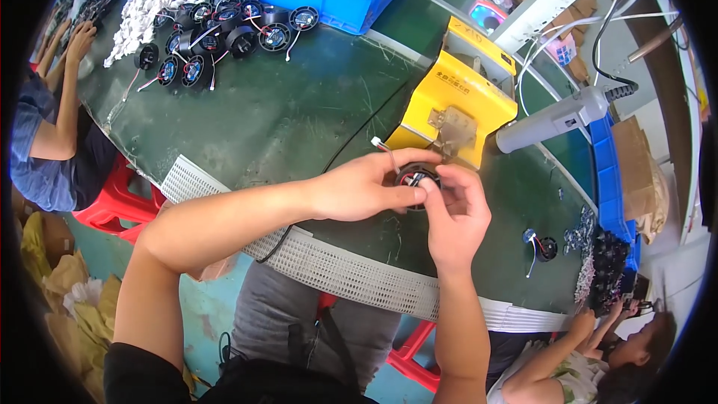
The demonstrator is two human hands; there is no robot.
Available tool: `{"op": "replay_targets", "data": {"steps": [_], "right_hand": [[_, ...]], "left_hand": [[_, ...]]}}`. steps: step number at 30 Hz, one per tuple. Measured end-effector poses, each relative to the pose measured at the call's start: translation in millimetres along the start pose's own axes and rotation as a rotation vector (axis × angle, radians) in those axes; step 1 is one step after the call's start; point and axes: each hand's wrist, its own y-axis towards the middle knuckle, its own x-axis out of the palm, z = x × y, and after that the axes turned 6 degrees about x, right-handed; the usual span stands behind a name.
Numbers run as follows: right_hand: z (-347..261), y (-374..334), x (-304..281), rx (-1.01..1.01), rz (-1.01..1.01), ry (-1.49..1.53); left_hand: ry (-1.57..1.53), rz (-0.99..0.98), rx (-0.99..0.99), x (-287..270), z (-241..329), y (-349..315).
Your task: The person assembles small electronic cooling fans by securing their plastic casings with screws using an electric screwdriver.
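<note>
I have the left hand [366,187] and right hand [459,217] pinching a wired black round unit [408,173] at the yellow machine's [436,101] seven o'clock, seemingly unfinished. Similar units [224,26] heap at its ten o'clock; whether they're done, I can't tell.

A dark green surface [299,112] is stretching across a workshop, a pale perforated strip [351,265] running along its near edge and soft light reflecting off it. On the teal floor [206,314], a red plastic stool [108,208] is standing at left; crumpled brown wrapping [75,333] is lying lower left. A white metal beam [553,1] is slanting across the upper right, brown cardboard [636,161] standing at far right.
</note>
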Motion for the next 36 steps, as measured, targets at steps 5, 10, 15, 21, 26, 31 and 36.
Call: {"op": "replay_targets", "data": {"steps": [5,10,15,21,26,31,36], "right_hand": [[-2.7,12.0,-9.4,-0.251,0.385,-0.27],[-23.3,74.1,-38.9,-0.049,0.295,-0.203],[-49.2,79.5,-22.2,-0.352,0.454,-0.082],[-65.8,85.9,28.4,-0.324,0.289,0.178],[-50.0,92.2,38.1,-0.375,0.294,0.052],[-45.4,88.0,40.5,-0.321,0.263,0.08],[-44.4,71.5,40.1,-0.316,0.233,0.136]], "left_hand": [[-0.123,0.044,-0.071,-9.2,-7.7,0.6],[-0.134,0.04,-0.231,-14.8,-11.8,6.4],[0.013,0.031,-0.223,-13.0,-8.2,5.4],[0.066,0.06,-0.218,-12.6,-9.2,2.9],[0.094,0.086,-0.229,-11.1,-7.8,3.7],[0.095,0.107,-0.217,-12.9,-10.4,3.2],[0.083,0.129,-0.224,-12.8,-8.5,3.2]]}}
